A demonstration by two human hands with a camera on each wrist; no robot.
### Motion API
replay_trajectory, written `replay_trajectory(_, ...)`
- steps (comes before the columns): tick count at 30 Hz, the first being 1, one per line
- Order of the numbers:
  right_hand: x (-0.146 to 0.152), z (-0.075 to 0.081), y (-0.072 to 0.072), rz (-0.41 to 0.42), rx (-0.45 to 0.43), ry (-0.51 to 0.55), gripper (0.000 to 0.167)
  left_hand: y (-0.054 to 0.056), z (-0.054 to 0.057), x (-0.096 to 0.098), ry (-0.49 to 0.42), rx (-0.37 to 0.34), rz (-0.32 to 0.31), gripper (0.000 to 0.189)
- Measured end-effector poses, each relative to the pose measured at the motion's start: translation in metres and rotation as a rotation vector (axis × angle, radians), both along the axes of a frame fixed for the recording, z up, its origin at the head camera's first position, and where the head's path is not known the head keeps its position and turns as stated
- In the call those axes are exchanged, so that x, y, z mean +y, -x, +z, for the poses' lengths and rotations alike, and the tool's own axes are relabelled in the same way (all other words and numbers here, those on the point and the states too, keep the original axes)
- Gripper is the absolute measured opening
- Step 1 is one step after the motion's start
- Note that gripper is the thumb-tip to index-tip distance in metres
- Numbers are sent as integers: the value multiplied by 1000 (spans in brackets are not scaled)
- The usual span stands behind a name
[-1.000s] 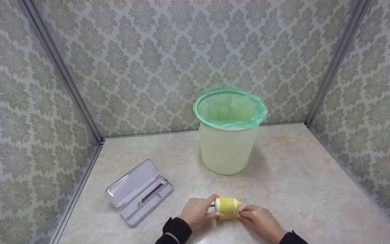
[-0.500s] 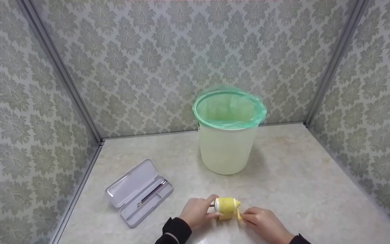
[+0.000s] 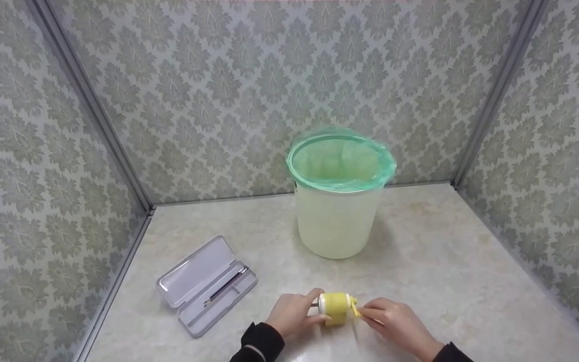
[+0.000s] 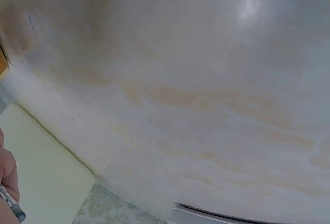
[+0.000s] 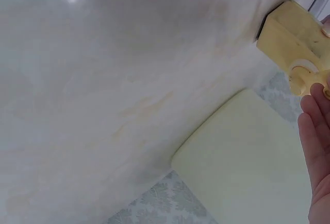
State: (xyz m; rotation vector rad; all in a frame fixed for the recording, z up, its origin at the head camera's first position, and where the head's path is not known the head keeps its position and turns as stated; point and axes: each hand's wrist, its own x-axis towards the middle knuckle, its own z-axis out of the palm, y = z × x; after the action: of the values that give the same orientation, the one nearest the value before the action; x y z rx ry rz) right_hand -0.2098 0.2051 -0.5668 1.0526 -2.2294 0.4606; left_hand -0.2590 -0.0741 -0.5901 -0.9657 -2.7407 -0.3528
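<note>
A yellow and white crank pencil sharpener (image 3: 335, 307) lies at the near middle of the table. My left hand (image 3: 293, 314) grips its left end, index finger above and thumb below. A thin dark pencil (image 3: 314, 305) runs into that end; its grey tip end shows under the hand in the left wrist view. My right hand (image 3: 395, 322) pinches the small yellow crank handle (image 3: 355, 307) on the sharpener's right side. In the right wrist view, the fingertips (image 5: 315, 92) are at the crank, beside the sharpener's yellow body (image 5: 289, 33).
An open pale lilac pencil case (image 3: 204, 286) with a dark pencil (image 3: 226, 285) inside lies to the left. Behind the hands stands a pale bin (image 3: 337, 226) lined with a green bag (image 3: 387, 163). Patterned wall panels (image 3: 289, 75) enclose the table's back and sides.
My right hand has turned the crank, which now slants down and right, and the hand sits slightly farther right. The left hand and the sharpener have stayed in place.
</note>
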Motion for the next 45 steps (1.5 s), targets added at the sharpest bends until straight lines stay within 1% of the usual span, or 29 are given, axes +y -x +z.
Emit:
replay_trajectory(2,0,1,2,-5,33,6,34,0,0,0,1,10,1,56)
replay_trajectory(5,-1,3,5,-20,43,14,35,0,-1,0,-1,22,0,56)
replay_trajectory(11,-3,9,14,-61,11,31,35,0,0,-1,-8,4,-8,56)
replay_trajectory(16,-6,11,25,-99,2,52,30,1,1,-1,-2,3,-8,56)
replay_trajectory(22,-10,10,40,-131,-36,50,24,1,-1,-1,-5,12,-8,56)
replay_trajectory(28,-13,5,51,-163,-77,39,18,1,-2,-1,-3,29,-12,57)
replay_trajectory(34,-16,-3,58,-202,-183,9,12,1,-2,0,33,66,-7,56)
replay_trajectory(36,-16,-7,60,-208,-215,3,10,0,-2,1,35,67,-5,56)
replay_trajectory(40,-17,-17,61,-223,-251,-11,10,0,0,1,28,47,-4,54)
replay_trajectory(45,-17,-26,57,-204,-295,-24,14,0,1,1,17,29,-5,54)
